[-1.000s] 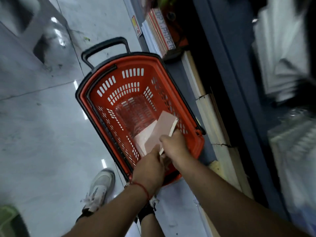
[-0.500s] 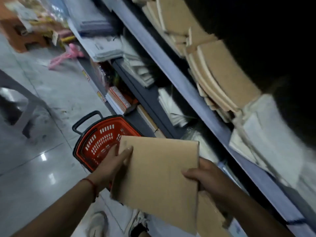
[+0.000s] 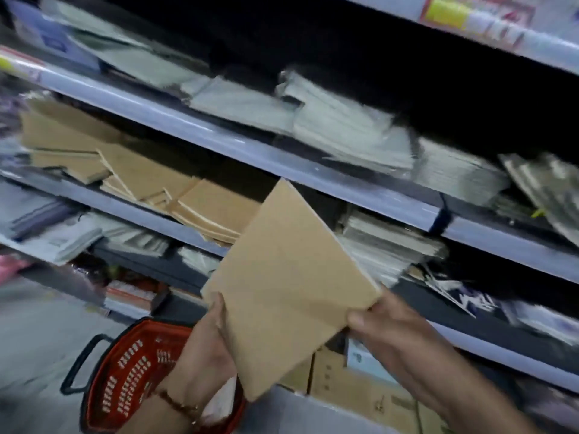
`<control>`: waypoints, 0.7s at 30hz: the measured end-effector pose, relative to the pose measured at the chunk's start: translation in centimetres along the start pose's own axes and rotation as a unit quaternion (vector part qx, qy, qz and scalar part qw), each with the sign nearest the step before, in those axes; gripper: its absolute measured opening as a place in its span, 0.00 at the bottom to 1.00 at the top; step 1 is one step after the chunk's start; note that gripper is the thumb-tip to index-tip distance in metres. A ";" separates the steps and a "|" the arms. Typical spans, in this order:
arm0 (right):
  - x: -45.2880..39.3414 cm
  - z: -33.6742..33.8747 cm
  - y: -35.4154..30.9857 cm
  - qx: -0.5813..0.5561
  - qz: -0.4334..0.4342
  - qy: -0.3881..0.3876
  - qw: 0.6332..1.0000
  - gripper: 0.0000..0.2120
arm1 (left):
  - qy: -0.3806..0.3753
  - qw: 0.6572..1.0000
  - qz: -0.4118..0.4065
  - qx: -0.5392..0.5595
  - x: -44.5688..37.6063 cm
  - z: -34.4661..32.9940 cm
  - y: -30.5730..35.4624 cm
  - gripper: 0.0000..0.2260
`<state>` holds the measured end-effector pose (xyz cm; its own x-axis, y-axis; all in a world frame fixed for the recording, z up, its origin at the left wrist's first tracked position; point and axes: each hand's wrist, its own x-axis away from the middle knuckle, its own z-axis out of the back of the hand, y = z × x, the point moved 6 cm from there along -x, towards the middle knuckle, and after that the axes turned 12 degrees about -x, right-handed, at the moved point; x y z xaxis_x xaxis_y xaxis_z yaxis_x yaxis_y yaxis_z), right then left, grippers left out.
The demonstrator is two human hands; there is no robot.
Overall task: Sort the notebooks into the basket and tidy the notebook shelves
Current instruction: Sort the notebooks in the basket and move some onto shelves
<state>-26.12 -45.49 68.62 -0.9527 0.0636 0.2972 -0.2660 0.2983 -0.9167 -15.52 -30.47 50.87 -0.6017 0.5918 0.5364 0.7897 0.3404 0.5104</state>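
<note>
Both hands are holding a brown notebook point(image 3: 288, 292) up in the centre of the frame, tilted like a diamond in front of the shelves point(image 3: 219, 142): the left hand point(image 3: 203, 349) is gripping its lower left edge with curled fingers, the right hand point(image 3: 388, 327) is pinching its right corner, thumb on top. The red basket point(image 3: 131, 377) is sitting on the floor at lower left. This seems to be the shelf-tidying step; the next move is probably calling for levelling the notebook and sliding it onto the brown stack point(image 3: 194, 208) at centre left.
</note>
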 end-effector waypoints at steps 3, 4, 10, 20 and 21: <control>3.3 2.9 -0.5 0.042 0.090 0.145 0.984 0.15 | -0.026 0.998 -0.012 -0.053 1.0 -4.8 -1.3 0.25; 4.2 4.1 -0.6 0.036 0.109 0.185 0.976 0.11 | -0.031 0.996 -0.008 -0.088 1.3 -6.0 -1.8 0.24; 10.3 9.8 -3.4 0.021 0.197 0.248 0.948 0.11 | 0.025 0.887 -0.152 -0.434 2.0 -10.7 0.0 0.34; 19.7 18.0 -10.2 0.010 0.255 0.274 0.927 0.10 | -0.132 0.823 -0.161 -0.528 7.2 -25.3 -6.0 0.35; 20.3 18.8 -10.7 0.001 0.252 0.279 0.927 0.10 | -0.133 0.833 -0.160 -0.513 7.4 -26.4 -6.8 0.36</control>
<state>-45.37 -65.25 79.40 -0.7320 0.6768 -0.0781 0.1914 0.0942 -0.9770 -28.50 -47.69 69.06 -0.6071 0.7775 0.1643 -0.0055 -0.2108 0.9775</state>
